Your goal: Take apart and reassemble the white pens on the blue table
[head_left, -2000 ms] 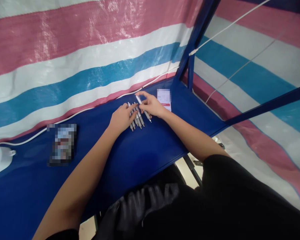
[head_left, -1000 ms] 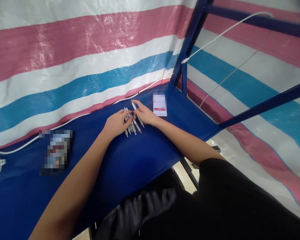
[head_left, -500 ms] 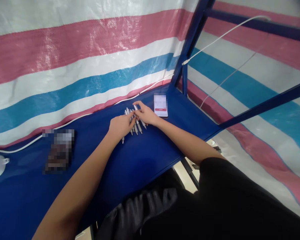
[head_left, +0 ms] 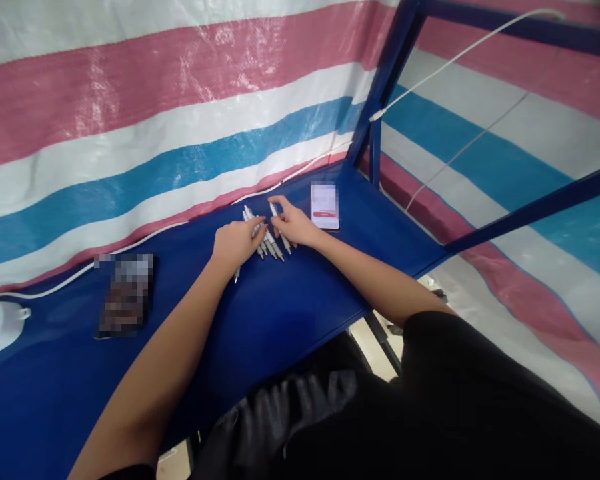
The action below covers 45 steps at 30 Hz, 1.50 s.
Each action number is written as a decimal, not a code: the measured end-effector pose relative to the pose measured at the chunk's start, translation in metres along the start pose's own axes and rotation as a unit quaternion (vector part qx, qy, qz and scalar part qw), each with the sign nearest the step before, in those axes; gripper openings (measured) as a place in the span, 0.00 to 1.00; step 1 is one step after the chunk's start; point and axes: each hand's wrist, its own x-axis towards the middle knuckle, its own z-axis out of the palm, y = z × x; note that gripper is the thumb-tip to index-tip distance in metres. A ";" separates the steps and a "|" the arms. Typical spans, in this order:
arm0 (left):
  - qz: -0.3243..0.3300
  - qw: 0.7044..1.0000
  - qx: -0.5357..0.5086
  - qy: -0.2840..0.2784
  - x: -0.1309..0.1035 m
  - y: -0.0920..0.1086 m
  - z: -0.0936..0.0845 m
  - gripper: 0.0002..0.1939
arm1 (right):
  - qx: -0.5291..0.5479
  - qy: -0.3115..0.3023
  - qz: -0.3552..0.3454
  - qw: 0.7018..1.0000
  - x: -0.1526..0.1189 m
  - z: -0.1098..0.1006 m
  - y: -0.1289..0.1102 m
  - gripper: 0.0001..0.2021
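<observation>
Several white pens (head_left: 273,248) with grey grips lie close together on the blue table (head_left: 280,313), tips toward me. My left hand (head_left: 237,243) is closed over the left part of the pens, thumb and fingers around them. One pen tip (head_left: 237,275) sticks out below this hand, apart from the others. To the right, my right hand (head_left: 297,225) has its thumb and fingers on a single pen (head_left: 285,244), a little apart from the bunch. The palm sides of both hands are hidden.
A phone with a lit screen (head_left: 325,205) lies right of my right hand. A dark blurred item (head_left: 127,297) and a white power strip (head_left: 3,327) are at left. A white cable (head_left: 170,231) runs along the striped sheet (head_left: 180,167). Blue frame bars (head_left: 510,227) stand at right.
My hands have moved apart slightly. The pen at my right hand now stands off from the bunch, and the left hand has shifted a little left. The view has tilted slightly.
</observation>
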 end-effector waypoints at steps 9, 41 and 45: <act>-0.025 0.989 -0.121 0.078 0.001 -0.004 0.012 0.20 | -0.083 0.005 -0.074 0.994 0.007 0.003 0.000 0.31; 0.096 0.973 -0.183 0.103 0.007 -0.009 0.048 0.29 | -0.033 0.043 -0.036 0.998 0.004 0.003 0.008 0.35; 0.121 0.974 -0.178 0.074 0.014 -0.009 0.046 0.27 | -0.045 0.061 -0.050 0.996 0.004 0.004 0.009 0.33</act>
